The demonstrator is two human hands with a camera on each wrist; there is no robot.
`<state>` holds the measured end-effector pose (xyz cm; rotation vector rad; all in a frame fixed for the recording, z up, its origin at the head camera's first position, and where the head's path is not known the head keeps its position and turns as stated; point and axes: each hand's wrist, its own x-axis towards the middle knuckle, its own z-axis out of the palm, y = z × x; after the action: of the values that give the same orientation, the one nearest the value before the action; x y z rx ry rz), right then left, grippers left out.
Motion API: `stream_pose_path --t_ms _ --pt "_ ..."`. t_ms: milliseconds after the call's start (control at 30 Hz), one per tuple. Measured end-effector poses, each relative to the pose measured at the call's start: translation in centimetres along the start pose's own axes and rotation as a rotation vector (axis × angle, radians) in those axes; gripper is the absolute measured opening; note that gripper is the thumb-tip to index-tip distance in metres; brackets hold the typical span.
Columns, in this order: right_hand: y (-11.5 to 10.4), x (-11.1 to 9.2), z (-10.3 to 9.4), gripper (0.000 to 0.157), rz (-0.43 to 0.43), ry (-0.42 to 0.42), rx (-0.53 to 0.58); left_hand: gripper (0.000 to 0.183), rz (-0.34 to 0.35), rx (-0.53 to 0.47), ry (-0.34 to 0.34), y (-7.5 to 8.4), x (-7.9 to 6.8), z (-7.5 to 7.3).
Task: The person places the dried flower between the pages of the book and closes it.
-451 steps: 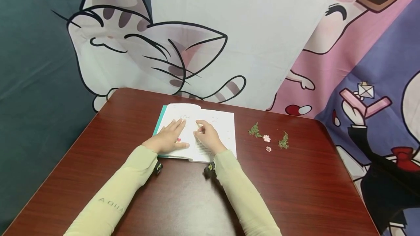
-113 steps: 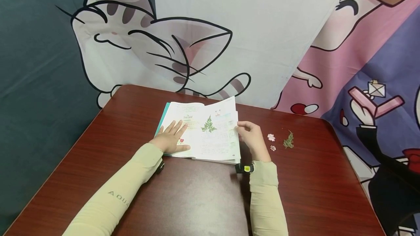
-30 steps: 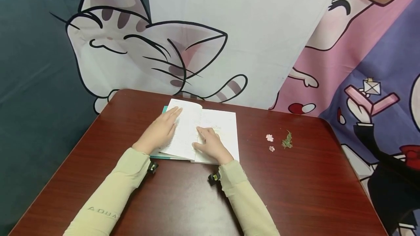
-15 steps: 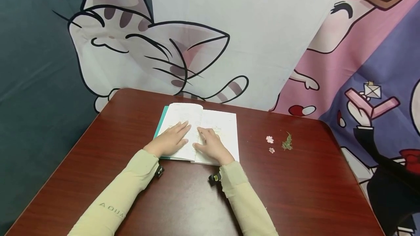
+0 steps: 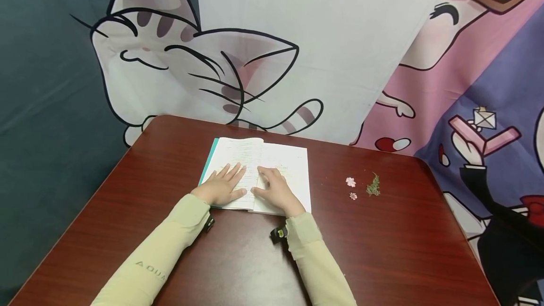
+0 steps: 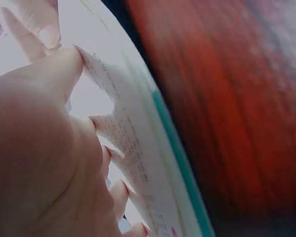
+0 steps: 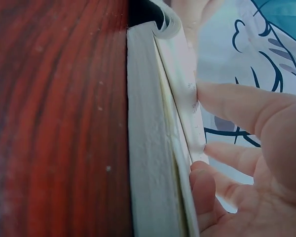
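Note:
An open book (image 5: 293, 157) with a teal cover edge lies on the table, printed pages facing up. My left hand (image 5: 221, 188) rests on the left page with fingers spread; in the left wrist view its fingertips press the print beside the teal cover (image 6: 175, 140). My right hand (image 5: 278, 192) is on the book by the gutter, thumb and index apart in a C shape. In the right wrist view, fingertips of the right hand (image 7: 271, 153) touch the page above the thick page block (image 7: 144, 108), the lower fingers bent. No leaf shows on the visible pages.
Right of the book on the brown table (image 5: 408, 240) lie a pink pressed flower (image 5: 350, 182), a smaller pink flower (image 5: 353, 196) and a green fern sprig (image 5: 373, 185). Behind the table hangs a cartoon cat cloth (image 5: 340, 37).
The fern leaf on the right page 3.8 seconds ago is out of sight; pages have turned over leftward. The raised left page has settled, and my left hand has moved inward, fingers spreading.

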<state>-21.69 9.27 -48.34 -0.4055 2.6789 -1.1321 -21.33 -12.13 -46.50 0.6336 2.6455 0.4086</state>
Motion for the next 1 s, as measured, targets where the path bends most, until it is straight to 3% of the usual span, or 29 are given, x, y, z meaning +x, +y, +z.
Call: stream_pose_path --t_ms 233,467,600,800,1000 --pt "0.3 -0.2 0.0 0.063 -0.004 0.035 0.020 0.076 -0.068 0.020 -0.060 0.3 -0.1 -0.1" --pt "0.3 -0.7 -1.1 0.037 -0.039 0.154 0.109 0.078 -0.065 -0.006 -0.046 -0.1 0.0 0.4" --pt "0.3 -1.1 -2.5 0.026 -0.029 0.256 0.179 0.079 -0.065 -0.007 -0.040 -0.6 0.3 1.0" --pt "1.2 -1.5 -5.3 0.017 -0.047 0.441 0.173 0.080 -0.055 -0.022 -0.045 -0.6 0.4 1.0" --pt "2.8 -2.0 -7.6 0.017 0.006 0.496 0.090 0.079 -0.069 -0.025 -0.055 -0.8 0.4 1.0"
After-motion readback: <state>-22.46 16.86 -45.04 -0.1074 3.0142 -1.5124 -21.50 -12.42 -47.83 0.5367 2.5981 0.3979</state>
